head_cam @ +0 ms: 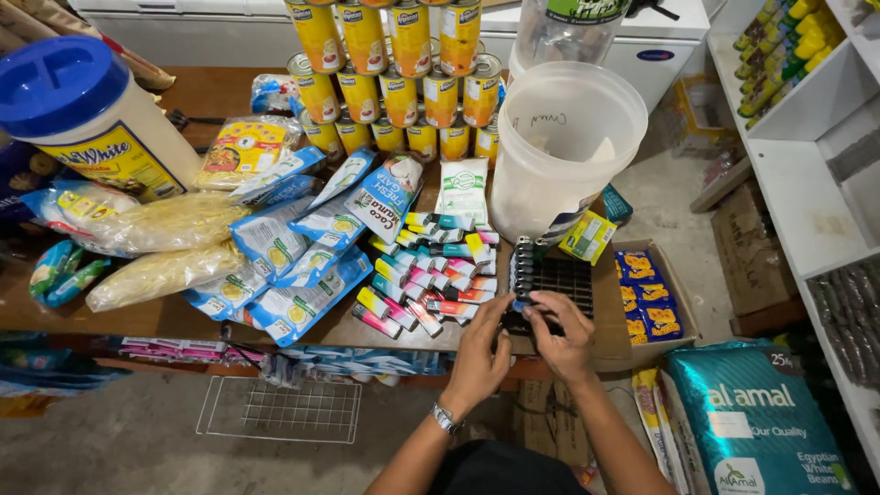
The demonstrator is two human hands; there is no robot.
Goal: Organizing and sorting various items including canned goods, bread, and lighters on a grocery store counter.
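Note:
My left hand (481, 348) and my right hand (561, 335) meet at the near edge of a black compartment tray (561, 275) on the wooden counter (137, 316). Both pinch a small dark item with a blue end (520, 306), probably a lighter, at the tray's front left corner. A row of dark lighters (522, 266) stands along the tray's left side. Just left of the tray lies a pile of colourful lighters (431, 275). A watch sits on my left wrist.
A large white bucket (564, 147) stands behind the tray, stacked yellow cans (403, 82) beyond. Blue sachets (293, 247), noodle packs (170, 225) and a blue-lidded jar (87, 115) fill the left. A box of blue packets (646, 293), a teal sack (756, 422), a wire rack (284, 410), and shelves (807, 174) surround me.

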